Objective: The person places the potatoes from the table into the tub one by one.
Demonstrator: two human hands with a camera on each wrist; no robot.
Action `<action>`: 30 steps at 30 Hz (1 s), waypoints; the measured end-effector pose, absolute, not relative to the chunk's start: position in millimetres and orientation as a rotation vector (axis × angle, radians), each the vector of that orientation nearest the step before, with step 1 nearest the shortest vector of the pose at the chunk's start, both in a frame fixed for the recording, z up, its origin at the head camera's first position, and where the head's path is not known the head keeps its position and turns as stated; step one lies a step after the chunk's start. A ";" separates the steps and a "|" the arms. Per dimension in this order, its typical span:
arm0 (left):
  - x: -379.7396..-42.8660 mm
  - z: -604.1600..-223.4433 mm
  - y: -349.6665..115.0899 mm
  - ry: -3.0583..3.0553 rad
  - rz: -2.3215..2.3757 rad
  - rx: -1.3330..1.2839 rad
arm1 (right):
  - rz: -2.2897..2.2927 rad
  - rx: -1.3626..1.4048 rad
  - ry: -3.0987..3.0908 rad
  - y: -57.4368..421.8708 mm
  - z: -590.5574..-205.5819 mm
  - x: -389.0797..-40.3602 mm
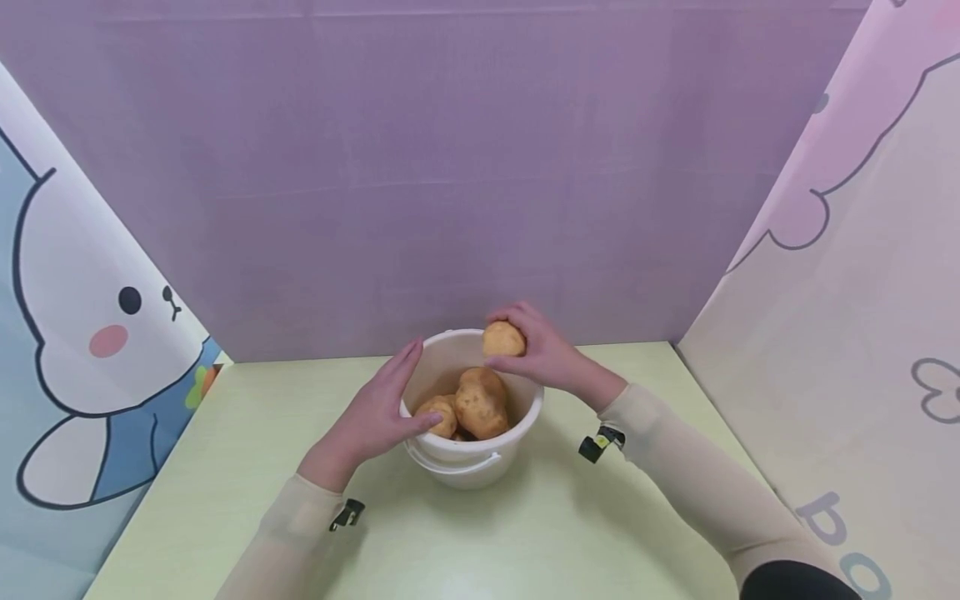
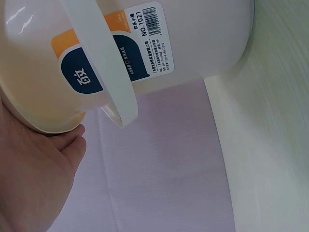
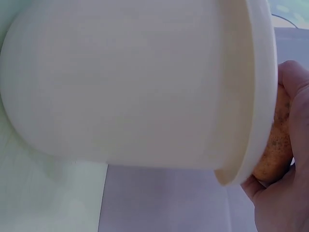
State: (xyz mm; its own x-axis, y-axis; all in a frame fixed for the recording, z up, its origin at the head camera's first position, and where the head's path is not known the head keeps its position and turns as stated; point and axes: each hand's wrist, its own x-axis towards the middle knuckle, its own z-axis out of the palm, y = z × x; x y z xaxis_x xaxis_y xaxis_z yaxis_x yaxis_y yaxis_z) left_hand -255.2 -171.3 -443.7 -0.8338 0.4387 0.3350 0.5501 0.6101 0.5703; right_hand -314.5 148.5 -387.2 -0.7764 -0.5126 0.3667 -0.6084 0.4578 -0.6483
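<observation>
A white bucket [image 1: 468, 477] stands upright on the table, with several potatoes [image 1: 482, 404] inside. My right hand [image 1: 542, 348] grips one potato [image 1: 503, 339] between thumb and fingers at the bucket's back right rim. In the right wrist view, that potato [image 3: 276, 147] shows just past the rim, partly hidden by it and the hand. My left hand [image 1: 380, 412] rests on the left rim, its fingers straight along the outside and its thumb reaching over the opening. The left wrist view shows this hand [image 2: 38, 164] against the rim, close to the white handle [image 2: 104, 63].
The pale green table [image 1: 285, 433] meets a purple backdrop [image 1: 450, 167] just behind the bucket. Printed panels slope up at both sides, the left one with a cartoon animal [image 1: 97, 333]. A printed label [image 2: 149, 48] is stuck on the bucket's side.
</observation>
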 end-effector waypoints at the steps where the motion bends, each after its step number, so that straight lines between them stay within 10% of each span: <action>1: -255.4 -443.8 -171.4 -2.670 -1.025 -0.826 | 1.212 1.007 -2.582 146.3 -386.5 -314.1; 30: -257.6 -445.5 -171.8 -2.660 -1.005 -0.844 | 1.075 1.117 -2.646 103.7 -384.4 -318.7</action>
State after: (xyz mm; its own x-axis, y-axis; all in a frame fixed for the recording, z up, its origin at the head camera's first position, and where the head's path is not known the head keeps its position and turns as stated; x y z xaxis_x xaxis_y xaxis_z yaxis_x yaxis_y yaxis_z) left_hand -257.6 -171.8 -445.5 -0.8239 0.4472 0.3482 0.5657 0.6114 0.5532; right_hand -318.7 103.7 -384.4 -0.7324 -0.6014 0.3192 -0.6536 0.4897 -0.5770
